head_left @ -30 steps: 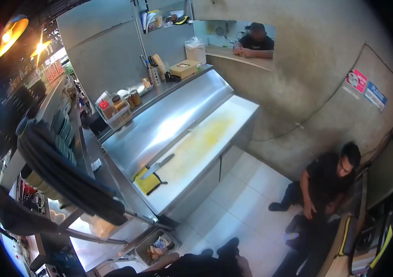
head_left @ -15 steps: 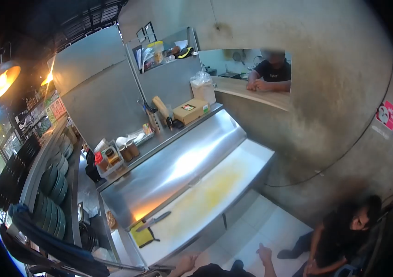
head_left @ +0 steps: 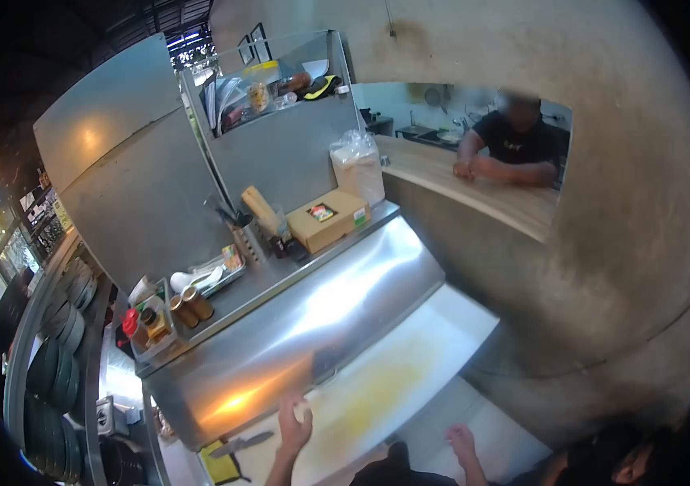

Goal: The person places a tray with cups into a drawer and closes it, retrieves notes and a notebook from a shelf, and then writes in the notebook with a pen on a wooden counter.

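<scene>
My left hand [head_left: 294, 423] is raised over the white cutting board [head_left: 450, 320], near the lid's lower edge. Its fingers and thumb are curved apart, with nothing clearly held. To its left a knife [head_left: 241, 444] lies partly on a yellow cloth [head_left: 219, 465] with dark edging. Yellow stains mark the middle of the board. My right hand [head_left: 461, 442] is in front of the counter at the lower right, fingers loosely bent and apart, holding nothing visible. Behind the board slopes a shiny steel lid [head_left: 304, 316].
On the ledge are a basket of sauce bottles [head_left: 151, 328], brown jars [head_left: 191, 306], a utensil holder [head_left: 248, 241] and a cardboard box [head_left: 329, 220]. Bowls [head_left: 53, 373] stack at left. One person [head_left: 515, 146] leans at the wall opening; another [head_left: 604, 458] is at lower right.
The view has tilted up and moved nearer the counter. My left hand has risen from the bottom edge to over the board. My right hand remains in front of the counter.
</scene>
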A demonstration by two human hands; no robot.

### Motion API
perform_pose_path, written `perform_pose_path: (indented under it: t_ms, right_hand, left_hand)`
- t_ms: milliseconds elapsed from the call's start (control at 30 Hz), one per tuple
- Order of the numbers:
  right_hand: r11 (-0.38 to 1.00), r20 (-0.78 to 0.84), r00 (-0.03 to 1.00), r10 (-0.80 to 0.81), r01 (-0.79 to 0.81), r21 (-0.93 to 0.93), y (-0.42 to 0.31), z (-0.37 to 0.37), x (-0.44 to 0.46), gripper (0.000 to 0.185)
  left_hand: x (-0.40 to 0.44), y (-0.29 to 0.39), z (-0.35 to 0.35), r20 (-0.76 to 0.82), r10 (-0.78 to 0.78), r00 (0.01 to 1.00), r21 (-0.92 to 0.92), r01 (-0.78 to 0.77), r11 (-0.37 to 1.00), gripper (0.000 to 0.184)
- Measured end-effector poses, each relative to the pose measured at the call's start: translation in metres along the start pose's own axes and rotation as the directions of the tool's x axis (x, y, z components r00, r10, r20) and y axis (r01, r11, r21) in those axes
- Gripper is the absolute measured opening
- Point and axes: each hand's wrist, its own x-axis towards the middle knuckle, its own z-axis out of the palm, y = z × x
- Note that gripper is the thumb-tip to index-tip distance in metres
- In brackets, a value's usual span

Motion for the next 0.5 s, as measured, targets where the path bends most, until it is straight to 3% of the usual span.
perform_pose_path:
  t_ms: [33,67,100,233,300,367,433,500]
  right_hand:
    - [0.999,-0.022,0.999,0.044,-0.044,0.014,-0.020,0.007,0.005,0.013]
    - [0.998,-0.024,0.998,0.066,-0.067,-0.018,-0.039,0.010,0.014,0.013]
    - [0.998,-0.022,0.998,0.065,-0.066,-0.022,-0.048,0.010,0.027,0.013]
    - [0.987,-0.094,0.986,-0.137,0.128,-0.101,-0.072,0.003,0.117,0.016]
    - [0.965,-0.128,0.965,-0.231,0.210,-0.159,-0.079,-0.004,0.166,0.018]
    - [0.712,-0.155,0.729,-0.666,0.560,-0.424,-0.095,-0.010,0.218,0.020]
    - [0.741,-0.199,0.747,-0.634,0.513,-0.433,-0.160,0.001,0.241,0.024]
    - [0.469,-0.070,0.556,-0.828,0.619,-0.630,-0.202,-0.001,0.279,0.027]
  left_hand:
    - [0.049,0.002,0.011,-0.047,0.135,0.990,0.049,-0.132,0.990,0.028]
    - [0.095,0.011,0.020,-0.062,0.108,0.992,0.032,-0.106,0.994,0.031]
    - [0.143,0.028,0.026,-0.057,0.193,0.980,0.057,-0.189,0.980,0.033]
    - [0.338,0.104,0.054,-0.061,0.495,0.867,0.080,-0.490,0.868,0.042]
    - [0.426,0.134,0.072,-0.070,0.588,0.806,0.224,-0.562,0.796,0.042]
    - [0.509,0.163,0.091,-0.073,0.635,0.769,0.376,-0.569,0.731,0.038]
    - [0.591,0.175,0.120,-0.086,0.633,0.769,0.467,-0.530,0.708,0.038]
    - [0.667,0.178,0.150,-0.082,0.569,0.818,0.514,-0.455,0.727,0.041]
